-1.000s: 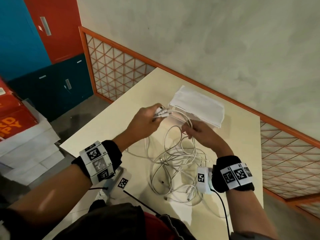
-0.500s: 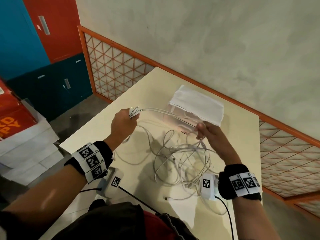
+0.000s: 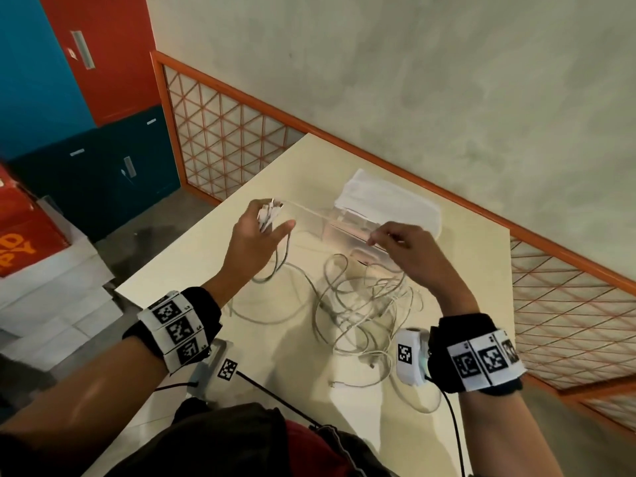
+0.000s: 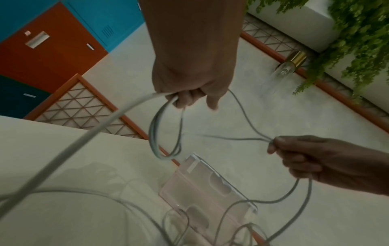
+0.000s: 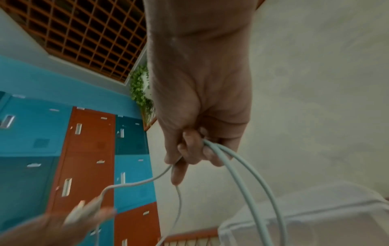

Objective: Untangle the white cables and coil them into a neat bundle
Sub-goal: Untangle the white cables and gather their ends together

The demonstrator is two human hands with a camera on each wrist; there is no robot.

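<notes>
The cables (image 3: 361,304) lie in a loose tangle on the table (image 3: 299,166), with several strands lifted to both hands. The left hand (image 3: 253,242) grips a bunch of cable ends, plugs protruding above the fingers. The right hand (image 3: 409,249) pinches strands stretched from the left hand. A clear box (image 3: 347,232) with a white cloth (image 3: 389,201) on top stands beyond the tangle.

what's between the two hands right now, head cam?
A taut run of white cable spans from the left hand, which grips the plug ends, to the right hand, which pinches it. Head view shows it; the left wrist view agrees.
</notes>
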